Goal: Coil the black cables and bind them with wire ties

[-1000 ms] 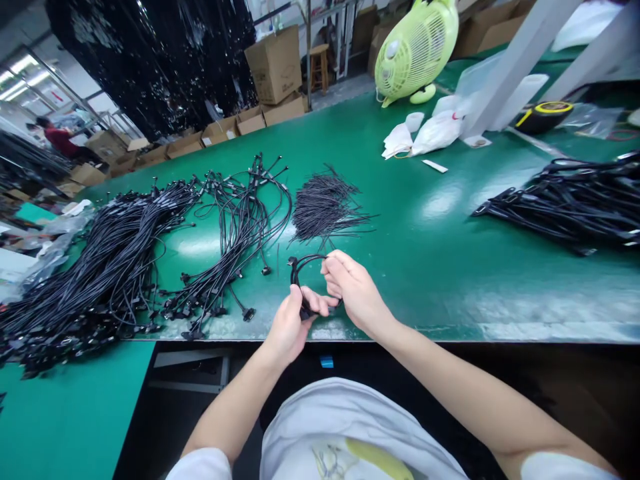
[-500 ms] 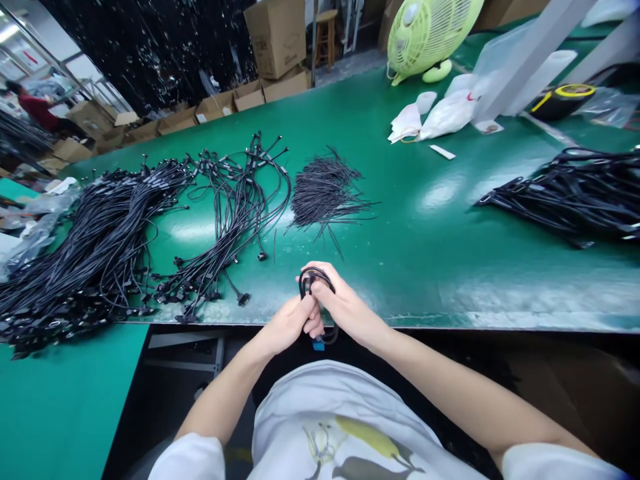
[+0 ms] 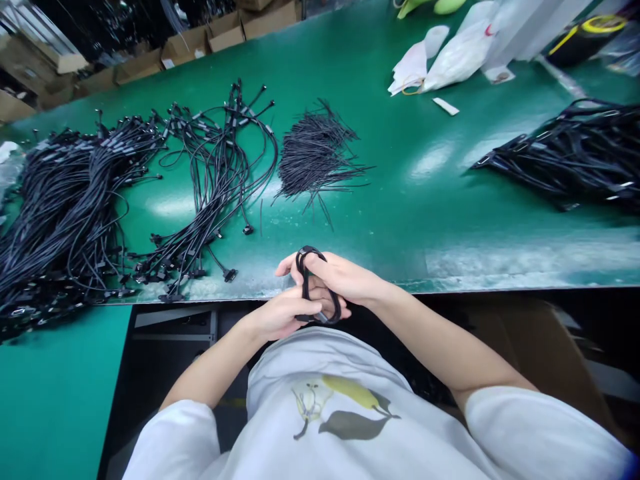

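Note:
A coiled black cable [image 3: 305, 283] is held between my two hands near the table's front edge, its loop standing lengthwise. My left hand [image 3: 283, 312] grips the near end of the coil, thumb pressed over it. My right hand [image 3: 345, 277] pinches the far end between thumb and fingers. Some fingers hide behind the loop. Beyond my hands lies a heap of short black ties [image 3: 317, 153]. Left of it is a loose bunch of black cables with connectors [image 3: 215, 193].
A large pile of black cables [image 3: 75, 193] covers the table's left end. More bundled black cables [image 3: 575, 157] lie at the right. White plastic bags [image 3: 455, 60], a small white strip [image 3: 445, 106] and a tape measure [image 3: 587, 40] are farther back. Cardboard boxes [image 3: 185, 47] stand behind the green table.
The view has tipped downward. The coil, bunched within my fingers before, now shows as a longer loop stretched between both hands. My right hand's fingers have turned and spread around it.

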Demonstrator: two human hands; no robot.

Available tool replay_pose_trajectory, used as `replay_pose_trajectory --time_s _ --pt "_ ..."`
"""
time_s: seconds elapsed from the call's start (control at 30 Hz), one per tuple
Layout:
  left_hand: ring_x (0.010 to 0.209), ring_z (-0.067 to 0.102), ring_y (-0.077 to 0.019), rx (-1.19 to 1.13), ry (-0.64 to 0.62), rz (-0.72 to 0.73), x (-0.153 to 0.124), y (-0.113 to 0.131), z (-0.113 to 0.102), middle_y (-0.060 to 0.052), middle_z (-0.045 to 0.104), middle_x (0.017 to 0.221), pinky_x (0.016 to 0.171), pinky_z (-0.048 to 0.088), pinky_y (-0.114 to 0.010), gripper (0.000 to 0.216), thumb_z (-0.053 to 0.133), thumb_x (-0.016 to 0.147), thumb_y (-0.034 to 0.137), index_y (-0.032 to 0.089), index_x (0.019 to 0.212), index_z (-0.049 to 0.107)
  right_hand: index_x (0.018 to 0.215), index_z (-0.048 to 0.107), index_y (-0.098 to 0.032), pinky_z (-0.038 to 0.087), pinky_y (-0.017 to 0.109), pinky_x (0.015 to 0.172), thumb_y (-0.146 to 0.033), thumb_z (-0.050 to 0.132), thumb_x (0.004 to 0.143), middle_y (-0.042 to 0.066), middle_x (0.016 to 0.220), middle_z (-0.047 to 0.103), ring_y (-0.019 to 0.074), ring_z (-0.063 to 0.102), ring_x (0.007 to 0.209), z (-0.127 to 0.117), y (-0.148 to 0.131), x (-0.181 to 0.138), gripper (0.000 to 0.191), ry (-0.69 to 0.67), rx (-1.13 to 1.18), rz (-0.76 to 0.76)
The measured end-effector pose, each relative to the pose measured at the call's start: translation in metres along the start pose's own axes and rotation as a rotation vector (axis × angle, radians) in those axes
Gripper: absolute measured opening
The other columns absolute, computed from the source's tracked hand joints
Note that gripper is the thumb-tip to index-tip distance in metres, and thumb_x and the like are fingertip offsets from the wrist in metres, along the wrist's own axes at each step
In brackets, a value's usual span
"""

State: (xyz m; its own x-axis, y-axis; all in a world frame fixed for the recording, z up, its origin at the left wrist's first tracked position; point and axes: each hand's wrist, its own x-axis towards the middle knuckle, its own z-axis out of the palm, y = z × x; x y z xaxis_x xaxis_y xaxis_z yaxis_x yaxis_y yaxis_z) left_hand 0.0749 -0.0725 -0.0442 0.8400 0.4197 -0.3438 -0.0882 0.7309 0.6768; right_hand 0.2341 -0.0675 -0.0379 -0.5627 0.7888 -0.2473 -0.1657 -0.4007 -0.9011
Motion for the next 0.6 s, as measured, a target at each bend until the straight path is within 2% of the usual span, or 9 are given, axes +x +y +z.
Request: replay_pose_trajectory --time_s 0.1,0.17,0.3,0.37,0.43,0.5,0.6 --pt "0.073 0.063 -0.0183 -0.052 0.049 0.005 0.002 -0.003 0.005 -0.008 0.065 0.082 0.073 0.049 -0.033 0.036 0.073 0.074 0.041 0.014 0.096 0.061 0.089 0.056 -0.016 0.027 0.015 0.025 -0.073 0.044 0.082 0.007 0.104 0.061 0.0015 0.046 0.040 0.003 -0.004 -0.001 0.059 0.060 0.041 0.002" --pt "0.069 0.061 -0.0164 -0.054 0.072 0.012 0.003 -0.004 0.005 -0.007 0.064 0.078 0.068 0.047 -0.030 0.038 0.073 0.075 0.045 0.014 0.092 0.061 0.082 0.054 -0.016 0.027 0.015 0.023 -0.075 0.045 0.079 0.006 0.104 0.060 0.0004 0.043 0.037 0.005 -0.006 0.000 0.060 0.094 0.036 -0.039" --pt "0.075 0.062 -0.0199 -0.113 0.076 0.027 0.004 -0.004 0.007 -0.006 0.061 0.077 0.072 0.048 -0.033 0.046 0.066 0.077 0.056 0.014 0.093 0.061 0.072 0.053 -0.014 0.022 0.014 0.022 -0.080 0.051 0.071 0.003 0.090 0.060 -0.0016 0.036 0.033 0.006 -0.008 0.007 0.065 0.126 0.030 -0.120" --pt "0.075 0.061 -0.0197 -0.193 0.083 0.046 0.004 -0.003 0.010 -0.004 0.058 0.075 0.073 0.048 -0.035 0.045 0.064 0.078 0.056 0.014 0.094 0.060 0.070 0.053 -0.014 0.020 0.013 0.023 -0.080 0.053 0.069 0.002 0.083 0.059 -0.0015 0.036 0.034 0.005 -0.007 0.010 0.066 0.155 0.079 -0.129" --pt "0.070 0.056 -0.0169 -0.239 0.116 0.094 0.006 -0.003 0.013 -0.002 0.053 0.072 0.069 0.047 -0.033 0.040 0.062 0.079 0.052 0.014 0.090 0.060 0.073 0.054 -0.014 0.024 0.014 0.024 -0.078 0.053 0.072 0.001 0.079 0.058 0.0000 0.038 0.034 0.005 -0.006 0.012 0.063 0.182 0.135 -0.112" --pt "0.066 0.051 -0.0148 -0.182 0.176 0.154 0.009 -0.005 0.013 -0.001 0.050 0.069 0.065 0.044 -0.031 0.036 0.060 0.081 0.051 0.015 0.084 0.059 0.074 0.055 -0.015 0.029 0.016 0.024 -0.076 0.052 0.074 0.002 0.079 0.059 0.0018 0.041 0.034 0.004 -0.004 0.012 0.061 0.183 0.163 -0.085" --pt "0.065 0.049 -0.0145 0.060 0.260 0.226 0.014 -0.010 0.010 -0.002 0.050 0.067 0.065 0.041 -0.030 0.041 0.062 0.079 0.055 0.014 0.074 0.056 0.070 0.052 -0.015 0.034 0.018 0.024 -0.075 0.052 0.075 0.005 0.088 0.061 0.0038 0.047 0.037 0.001 0.000 0.011 0.060 0.154 0.171 -0.057"
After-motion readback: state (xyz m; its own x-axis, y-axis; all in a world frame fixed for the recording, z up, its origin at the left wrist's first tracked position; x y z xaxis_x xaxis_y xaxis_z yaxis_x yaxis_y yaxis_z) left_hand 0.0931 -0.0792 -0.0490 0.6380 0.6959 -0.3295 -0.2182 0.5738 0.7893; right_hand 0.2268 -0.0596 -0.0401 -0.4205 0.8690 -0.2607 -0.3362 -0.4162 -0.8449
